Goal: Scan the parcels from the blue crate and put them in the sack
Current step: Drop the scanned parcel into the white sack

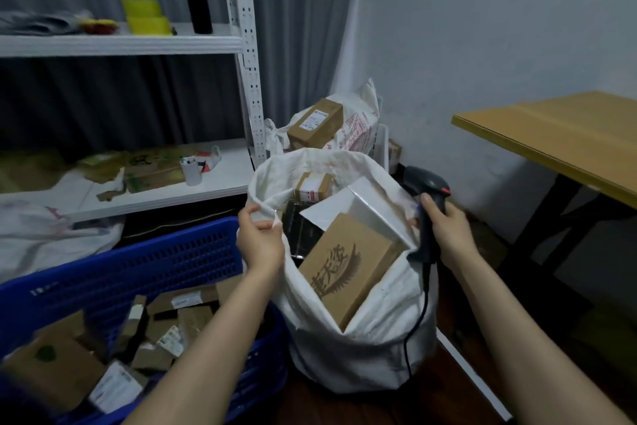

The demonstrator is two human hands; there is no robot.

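Note:
A white sack (365, 342) stands open in the middle, holding a brown printed box (344, 266), a white flat parcel (358, 207) and a small taped box (313, 187). My left hand (260, 238) pinches the sack's left rim. My right hand (448, 228) grips a dark barcode scanner (425, 187) at the sack's right rim, its cable hanging down the sack. The blue crate (144, 266) at lower left holds several cardboard parcels (165, 324).
A white metal shelf (138, 42) with clutter stands on the left. Another filled sack with a brown box (315, 126) sits behind by the wall. A yellow-topped table (558, 138) stands at the right. The floor is dark wood.

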